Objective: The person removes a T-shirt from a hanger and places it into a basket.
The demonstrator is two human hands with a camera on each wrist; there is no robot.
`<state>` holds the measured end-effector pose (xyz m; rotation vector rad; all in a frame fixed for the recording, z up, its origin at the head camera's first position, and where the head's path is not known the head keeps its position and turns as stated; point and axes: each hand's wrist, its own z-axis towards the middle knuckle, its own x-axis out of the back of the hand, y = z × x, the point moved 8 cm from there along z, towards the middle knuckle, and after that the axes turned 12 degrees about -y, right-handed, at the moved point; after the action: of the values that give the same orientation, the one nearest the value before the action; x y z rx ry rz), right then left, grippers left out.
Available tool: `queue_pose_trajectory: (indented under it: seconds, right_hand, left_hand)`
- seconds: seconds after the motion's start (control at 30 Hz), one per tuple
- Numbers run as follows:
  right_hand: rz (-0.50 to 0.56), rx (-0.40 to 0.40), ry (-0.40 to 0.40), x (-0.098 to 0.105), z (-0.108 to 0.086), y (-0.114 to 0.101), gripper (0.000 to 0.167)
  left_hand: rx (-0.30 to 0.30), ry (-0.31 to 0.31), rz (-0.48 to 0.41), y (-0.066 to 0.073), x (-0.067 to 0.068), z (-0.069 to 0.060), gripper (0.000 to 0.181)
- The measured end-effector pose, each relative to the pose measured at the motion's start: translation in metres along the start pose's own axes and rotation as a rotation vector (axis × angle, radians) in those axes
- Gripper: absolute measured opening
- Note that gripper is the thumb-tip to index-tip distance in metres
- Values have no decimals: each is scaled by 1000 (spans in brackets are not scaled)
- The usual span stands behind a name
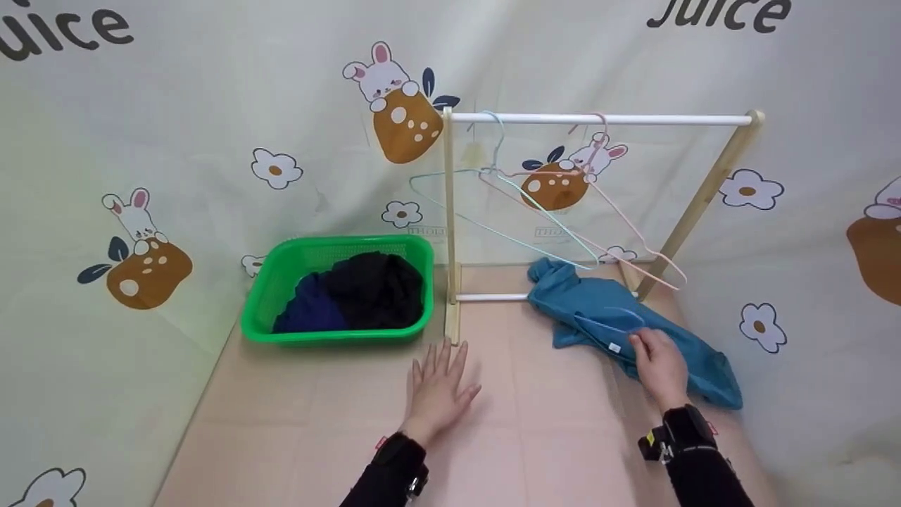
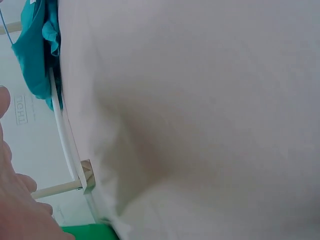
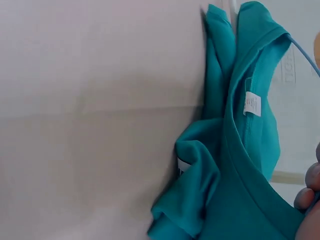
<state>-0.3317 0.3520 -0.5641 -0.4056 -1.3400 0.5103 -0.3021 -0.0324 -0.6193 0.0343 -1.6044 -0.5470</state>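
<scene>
My right hand [image 1: 662, 366] pinches a thin blue hanger [image 1: 611, 325] at the neck opening of a teal shirt [image 1: 679, 345]. The shirt drapes low over the table at the rack's right side. A white label [image 3: 252, 103] shows inside its collar in the right wrist view, where a thin blue hanger arm [image 3: 304, 52] emerges from the neckline. Fingers [image 3: 312, 177] of that hand appear at the right edge. Spread and holding nothing, my left hand [image 1: 438, 394] is over the table just in front of the rack's left foot.
A wooden rack [image 1: 450, 211] with a white top bar [image 1: 654, 120] stands at the back. A mint hanger [image 1: 507, 243] and a pink hanger [image 1: 626, 215] hang from it. Left of it, a green basket [image 1: 338, 336] contains dark clothes [image 1: 376, 289]. Patterned cloth walls surround the table [image 1: 352, 415].
</scene>
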Motion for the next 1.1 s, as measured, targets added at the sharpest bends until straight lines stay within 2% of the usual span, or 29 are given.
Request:
queue_pose_trajectory:
  seconds: [0.1, 0.27, 0.43, 0.57, 0.7, 0.87, 1.0, 1.1]
  right_hand:
    - [-22, 95, 29, -3, -5, -12, 12]
    - [-40, 324, 109, -8, -12, -44, 3]
    - [14, 528, 122, -19, -18, -79, 3]
    - [91, 626, 108, -26, -24, -100, 4]
    - [143, 626, 81, -31, -27, -111, 10]
    - [161, 603, 52, -34, -27, -114, 19]
    - [172, 560, 64, -31, -24, -111, 17]
    - [189, 511, 78, -27, -21, -104, 16]
  left_hand:
    - [-13, 0, -3, 5, 1, 2, 74]
    - [-52, 32, -30, 14, 6, 8, 75]
    - [-139, 111, -29, 27, 14, 10, 76]
    - [-186, 194, 14, 34, 22, 9, 69]
    - [-234, 308, -4, 36, 31, 4, 47]
    - [-305, 427, -58, 34, 42, -2, 14]
    - [-319, 501, -122, 29, 53, -4, 8]
    - [-296, 563, -180, 22, 64, -5, 8]
